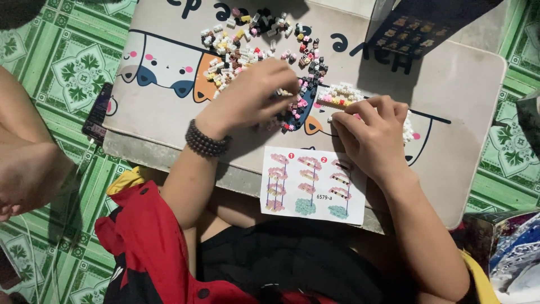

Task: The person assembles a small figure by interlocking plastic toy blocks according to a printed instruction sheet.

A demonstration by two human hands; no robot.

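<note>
A: Where are the hands?

B: Both over the low table [467, 84], the one printed with cartoon cats; the left hand [256, 93] — a dark bead bracelet [207, 141] on its wrist — reaches to the near edge of the pile of tiny bricks [259, 45], fingers curled and bunched at the tips; whether a brick is pinched between them I cannot tell, the fingertips are hidden under the knuckles.

A: And the right?

B: The right hand [374, 135] lies on a small white-and-pink brick model [342, 94], right of the pile; fingers bent down onto it, thumb alongside, pressing or steadying it; the grip is loosely closed over the model's near side, most of which is covered.

A: What lies about them?

B: The pile spreads across the far middle of the table — white, pink, yellow, black and brown pieces; an instruction sheet [313, 186] with drawn pink steps sits at the near edge, just near of both hands; a dark printed card [419, 28] stands at the far right; a phone [97, 112] rests on the green patterned floor tiles [62, 62], just left of the table; another person's bare limb [25, 169] shows at the left edge.
</note>
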